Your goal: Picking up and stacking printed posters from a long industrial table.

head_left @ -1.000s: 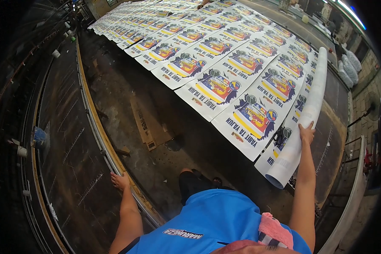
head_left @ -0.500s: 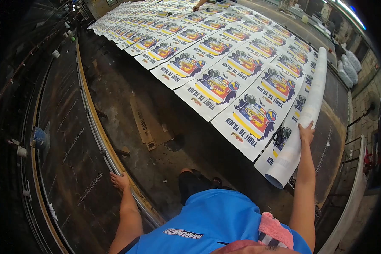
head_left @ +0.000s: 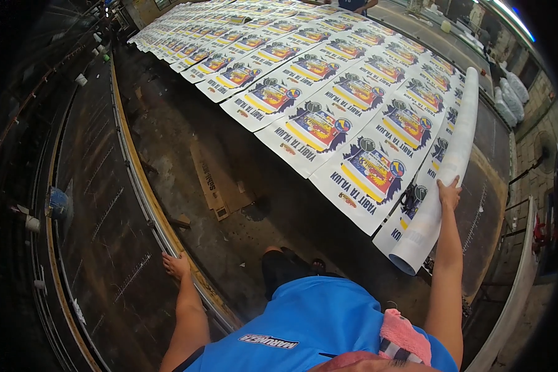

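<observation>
My right hand (head_left: 449, 192) grips the long white roll (head_left: 457, 142) along the right edge of the printed sheets (head_left: 313, 158), fingers curved round its side. Colourful repeated designs cover the sheets, which lie in strips on a long table. A black item resembling scissors (head_left: 410, 199) lies just left of the roll. My left hand (head_left: 176, 264) rests with fingers spread on the metal-and-wood edge (head_left: 161, 235) of the dark table at left.
A cardboard piece (head_left: 217, 189) lies on the floor between the tables. A blue bucket (head_left: 58, 203) sits at far left. A co-worker (head_left: 358, 6) stands at the far side. White sacks (head_left: 513, 93) and a fan (head_left: 544, 158) are at right.
The co-worker's hand that reached over the far sheets has drawn away, and their dark top now shows farther right. My hands and the roll have hardly moved.
</observation>
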A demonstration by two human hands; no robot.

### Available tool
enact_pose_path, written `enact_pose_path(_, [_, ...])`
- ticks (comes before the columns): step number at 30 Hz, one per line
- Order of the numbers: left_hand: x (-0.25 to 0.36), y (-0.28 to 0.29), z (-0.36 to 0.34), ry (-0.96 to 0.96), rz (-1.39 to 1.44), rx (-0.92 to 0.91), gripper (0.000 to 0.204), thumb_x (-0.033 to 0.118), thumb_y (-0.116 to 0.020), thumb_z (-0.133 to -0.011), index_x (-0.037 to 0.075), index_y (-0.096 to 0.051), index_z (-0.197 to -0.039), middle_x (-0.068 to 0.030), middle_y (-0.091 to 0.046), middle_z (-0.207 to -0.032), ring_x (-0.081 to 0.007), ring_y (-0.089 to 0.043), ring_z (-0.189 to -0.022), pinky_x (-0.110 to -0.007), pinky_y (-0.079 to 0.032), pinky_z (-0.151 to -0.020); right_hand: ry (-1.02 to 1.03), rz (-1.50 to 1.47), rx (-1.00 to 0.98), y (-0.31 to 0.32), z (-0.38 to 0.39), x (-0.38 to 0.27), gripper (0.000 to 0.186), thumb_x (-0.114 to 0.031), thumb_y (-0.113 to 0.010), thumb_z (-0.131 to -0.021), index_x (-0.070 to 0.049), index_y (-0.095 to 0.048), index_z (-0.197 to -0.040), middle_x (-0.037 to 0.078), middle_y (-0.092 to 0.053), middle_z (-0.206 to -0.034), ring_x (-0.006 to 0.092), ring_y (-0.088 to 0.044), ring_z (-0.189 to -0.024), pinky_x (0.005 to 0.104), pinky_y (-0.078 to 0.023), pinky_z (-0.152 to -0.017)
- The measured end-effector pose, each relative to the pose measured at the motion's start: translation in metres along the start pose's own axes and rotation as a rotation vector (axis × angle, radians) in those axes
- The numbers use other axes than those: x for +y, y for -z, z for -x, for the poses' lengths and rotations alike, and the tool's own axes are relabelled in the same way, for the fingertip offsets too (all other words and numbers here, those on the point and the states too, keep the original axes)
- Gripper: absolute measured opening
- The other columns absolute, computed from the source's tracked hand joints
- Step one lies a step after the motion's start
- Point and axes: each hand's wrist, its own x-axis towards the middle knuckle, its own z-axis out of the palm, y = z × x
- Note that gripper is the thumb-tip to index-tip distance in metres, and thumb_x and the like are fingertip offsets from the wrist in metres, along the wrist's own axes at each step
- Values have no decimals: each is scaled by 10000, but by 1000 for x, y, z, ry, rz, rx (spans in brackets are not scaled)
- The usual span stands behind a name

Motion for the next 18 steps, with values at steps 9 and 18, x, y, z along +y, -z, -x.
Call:
enact_pose_path(9, [-1, 0, -2, 12, -12, -11, 768, 375, -613, -887, 90, -283, -1519, -129, -359, -1529, -317, -332, -1411, -573, -318, -1100, 3, -13, -3, 0, 0, -2, 988, -585, -672, -792, -275, -152, -1572, 280, -327, -1500, 494, -483, -1255, 541, -436, -1019])
enact_pose_path(18, [0, 1, -1, -5, -4, 1, 781, 386, -626, -881, 84, -286, -1516, -132, -366, -1524, -314, -339, -1406, -564, -331, -1092, 8, 11, 3, -2, -3, 2, 987, -596, -660, -794, -281, -145, -1574, 285, -322, -1503, 502, -485, -1251, 537, -443, -1015])
